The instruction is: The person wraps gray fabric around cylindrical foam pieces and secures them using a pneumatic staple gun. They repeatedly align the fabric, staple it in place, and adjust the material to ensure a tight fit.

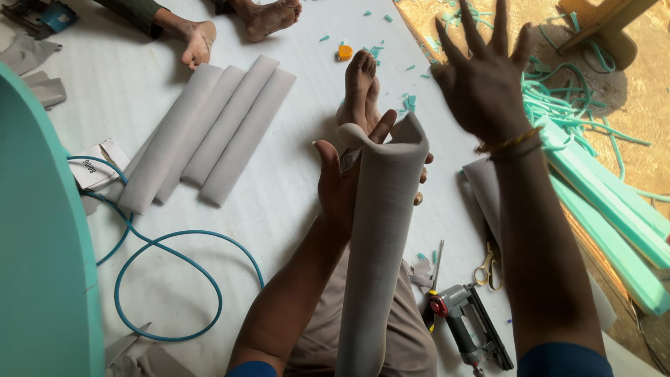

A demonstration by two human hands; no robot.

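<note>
My left hand (338, 183) grips grey padded roll (380, 244), long axis upright; right hand (483, 77) spread empty, just right of roll top.

Covered grey fabric rolls on the floor (209, 132): four
Grey fabric roll held upright (380, 244): one
Staple guns (469, 324): one
Scissors (488, 269): one pair
Blue hoses (167, 279): one
Orange caps (345, 52): one
</note>
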